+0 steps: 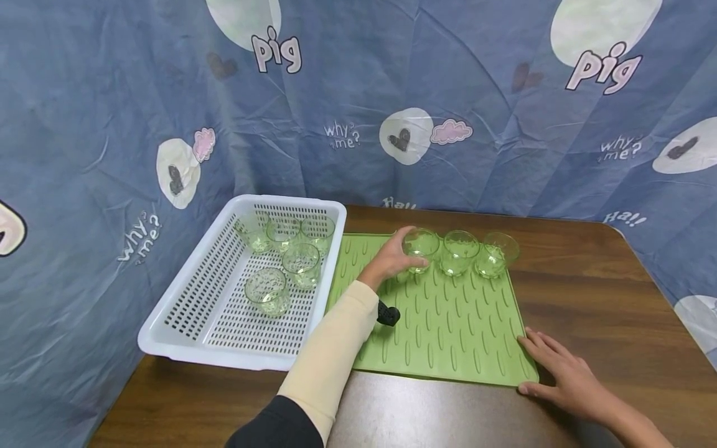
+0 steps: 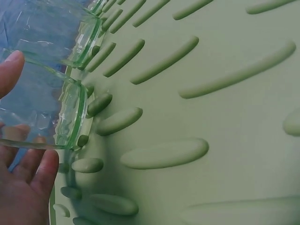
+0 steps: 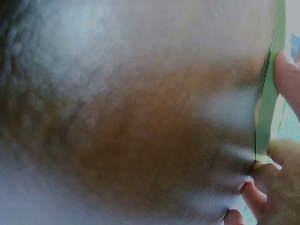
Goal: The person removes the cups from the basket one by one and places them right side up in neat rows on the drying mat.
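Observation:
My left hand (image 1: 392, 256) curls its thumb and fingers around a clear green-tinted glass (image 1: 422, 247) at the back of a green ridged drying mat (image 1: 448, 336). Up close in the left wrist view, this glass (image 2: 37, 110) stands upright with the thumb on one side and fingertips on the other. To its right, two matching glasses (image 1: 459, 252) stand in a row along the mat's back edge. My right hand (image 1: 566, 379) rests at the mat's front right corner, fingers spread and loosely bent. In the right wrist view its thumb (image 3: 287, 77) touches the mat's edge (image 3: 268, 103).
A white perforated plastic basket (image 1: 185, 361) stands left of the mat, with several similar glasses (image 1: 267, 292) inside. Both rest on a brown wooden table (image 1: 605, 298). A blue patterned cloth (image 1: 358, 81) hangs behind the table and at its sides.

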Action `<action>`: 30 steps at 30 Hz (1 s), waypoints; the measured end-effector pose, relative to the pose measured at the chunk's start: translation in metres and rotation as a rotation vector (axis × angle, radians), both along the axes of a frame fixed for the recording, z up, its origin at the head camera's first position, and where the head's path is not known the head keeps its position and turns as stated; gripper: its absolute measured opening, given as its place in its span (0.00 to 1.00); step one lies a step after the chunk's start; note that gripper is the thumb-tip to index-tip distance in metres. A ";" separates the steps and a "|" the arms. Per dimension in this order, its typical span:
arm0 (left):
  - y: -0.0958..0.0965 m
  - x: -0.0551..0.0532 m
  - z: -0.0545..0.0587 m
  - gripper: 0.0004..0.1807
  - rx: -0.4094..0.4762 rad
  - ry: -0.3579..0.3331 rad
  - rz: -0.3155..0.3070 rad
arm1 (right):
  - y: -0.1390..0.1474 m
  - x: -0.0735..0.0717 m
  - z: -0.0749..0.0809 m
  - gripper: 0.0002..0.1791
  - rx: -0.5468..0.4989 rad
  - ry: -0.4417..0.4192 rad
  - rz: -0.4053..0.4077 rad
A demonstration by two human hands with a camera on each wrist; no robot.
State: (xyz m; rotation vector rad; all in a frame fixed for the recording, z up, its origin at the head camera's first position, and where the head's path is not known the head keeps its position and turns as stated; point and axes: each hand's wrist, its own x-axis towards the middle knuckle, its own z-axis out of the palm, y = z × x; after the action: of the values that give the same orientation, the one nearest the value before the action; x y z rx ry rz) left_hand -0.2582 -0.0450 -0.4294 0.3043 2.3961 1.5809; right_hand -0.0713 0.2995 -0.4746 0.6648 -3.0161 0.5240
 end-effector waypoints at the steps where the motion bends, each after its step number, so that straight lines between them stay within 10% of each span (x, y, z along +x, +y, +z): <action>1: 0.000 0.000 0.000 0.50 0.002 -0.003 0.001 | 0.000 0.000 0.000 0.46 -0.002 0.003 0.000; 19: -0.004 0.007 0.013 0.61 -0.041 -0.068 0.055 | -0.004 -0.002 0.000 0.48 -0.006 0.002 0.014; 26: 0.002 0.027 0.054 0.48 0.045 0.010 0.240 | 0.000 -0.001 0.000 0.48 0.017 0.012 0.004; 30: 0.002 0.040 0.090 0.38 0.046 0.103 0.231 | 0.001 -0.001 0.000 0.47 0.013 0.016 0.007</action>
State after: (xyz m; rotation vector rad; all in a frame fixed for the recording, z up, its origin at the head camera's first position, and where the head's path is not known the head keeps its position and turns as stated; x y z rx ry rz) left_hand -0.2182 -0.0429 -0.3396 0.1227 2.5535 1.7602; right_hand -0.0727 0.3006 -0.4748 0.6769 -3.0054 0.4978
